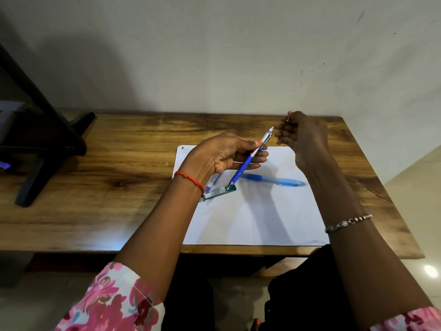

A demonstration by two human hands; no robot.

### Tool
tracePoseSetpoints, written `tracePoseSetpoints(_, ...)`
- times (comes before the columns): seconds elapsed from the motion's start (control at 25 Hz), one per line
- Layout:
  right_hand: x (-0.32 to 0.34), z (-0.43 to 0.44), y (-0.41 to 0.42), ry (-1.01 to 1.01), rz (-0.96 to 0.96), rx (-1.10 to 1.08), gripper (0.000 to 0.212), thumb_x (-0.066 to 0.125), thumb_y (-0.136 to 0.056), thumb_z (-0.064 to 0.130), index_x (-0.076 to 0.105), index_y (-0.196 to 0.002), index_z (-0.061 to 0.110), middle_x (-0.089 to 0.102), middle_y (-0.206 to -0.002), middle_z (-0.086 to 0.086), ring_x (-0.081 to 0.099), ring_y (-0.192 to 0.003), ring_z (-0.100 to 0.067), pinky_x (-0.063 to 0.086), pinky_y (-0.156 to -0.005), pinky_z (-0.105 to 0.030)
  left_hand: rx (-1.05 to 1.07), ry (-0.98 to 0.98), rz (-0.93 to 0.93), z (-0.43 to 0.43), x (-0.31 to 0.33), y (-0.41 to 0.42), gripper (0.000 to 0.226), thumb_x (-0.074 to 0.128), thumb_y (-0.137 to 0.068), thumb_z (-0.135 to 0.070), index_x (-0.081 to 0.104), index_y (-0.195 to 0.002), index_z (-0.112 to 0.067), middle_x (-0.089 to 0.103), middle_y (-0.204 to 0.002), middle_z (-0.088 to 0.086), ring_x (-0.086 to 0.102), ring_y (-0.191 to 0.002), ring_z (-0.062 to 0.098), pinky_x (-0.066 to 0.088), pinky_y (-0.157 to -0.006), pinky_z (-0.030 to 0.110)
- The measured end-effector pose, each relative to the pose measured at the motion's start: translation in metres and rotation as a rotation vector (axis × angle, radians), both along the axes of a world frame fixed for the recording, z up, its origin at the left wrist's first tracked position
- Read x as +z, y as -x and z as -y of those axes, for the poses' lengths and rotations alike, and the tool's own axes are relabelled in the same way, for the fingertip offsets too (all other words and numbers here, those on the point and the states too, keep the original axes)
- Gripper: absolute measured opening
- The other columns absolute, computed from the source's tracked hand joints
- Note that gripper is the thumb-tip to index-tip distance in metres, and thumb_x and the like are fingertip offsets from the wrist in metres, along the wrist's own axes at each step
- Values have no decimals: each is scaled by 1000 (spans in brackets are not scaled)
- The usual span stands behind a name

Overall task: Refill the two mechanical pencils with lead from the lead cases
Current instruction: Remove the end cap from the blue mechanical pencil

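My left hand (224,154) grips a dark blue mechanical pencil (248,161) by its silver upper part, tilted, tip down over the green lead case (218,191), white eraser end pointing up and right. My right hand (300,137) hovers just right of that eraser end, fingers curled, pinching something small and silvery, probably the pencil's cap. A second, light blue pencil (274,180) lies flat on the white paper (257,216). A blue-labelled lead case (211,181) lies partly hidden under my left wrist, beside the green one.
The paper lies on a wooden table (107,187) against a pale wall. A black stand (40,130) occupies the table's left end. The table's front edge runs just past the paper.
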State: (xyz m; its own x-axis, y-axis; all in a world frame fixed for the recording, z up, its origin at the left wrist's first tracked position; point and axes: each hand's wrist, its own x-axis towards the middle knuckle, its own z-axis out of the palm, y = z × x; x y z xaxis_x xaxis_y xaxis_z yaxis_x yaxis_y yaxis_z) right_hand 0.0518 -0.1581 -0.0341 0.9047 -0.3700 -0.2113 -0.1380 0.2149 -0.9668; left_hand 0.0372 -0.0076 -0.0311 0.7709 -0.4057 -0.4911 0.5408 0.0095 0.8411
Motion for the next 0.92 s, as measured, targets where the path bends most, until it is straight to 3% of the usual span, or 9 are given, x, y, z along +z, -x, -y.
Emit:
tracePoseSetpoints(0.16,-1,4,0,-208,-116,187,22,41,-86,2,57,-71,-2,63,-49,-8,55,-41,-15,44,-42,-18,12,-69,27,-5,1,-4,16,54,-91,-15,65,-85,-5,70,-59,-3,62,-49,3,51,-48,12)
tracePoseSetpoints(0.36,-3,4,0,-144,-141,333,14,60,-86,5,60,-72,1,57,-62,-9,53,-41,-10,45,-44,-16,13,-89,34,-6,1,-5,16,55,-90,-15,65,-84,-5,70,-59,-4,60,-47,3,49,-47,12)
tracePoseSetpoints(0.64,-6,0,-1,-89,-105,169,8,64,-82,-3,62,-74,-5,59,-67,-11,53,-43,-10,46,-46,-17,0,-66,34,-3,0,-6,16,54,-91,-13,65,-82,-4,69,-59,-4,60,-48,3,49,-48,12)
tracePoseSetpoints(0.92,-9,1,-2,-51,-77,35,19,57,-87,-3,58,-68,-2,56,-66,-12,50,-50,-16,43,-44,-19,-34,-87,6,-4,0,-4,17,53,-91,-13,64,-81,-5,68,-57,-5,60,-47,2,49,-47,11)
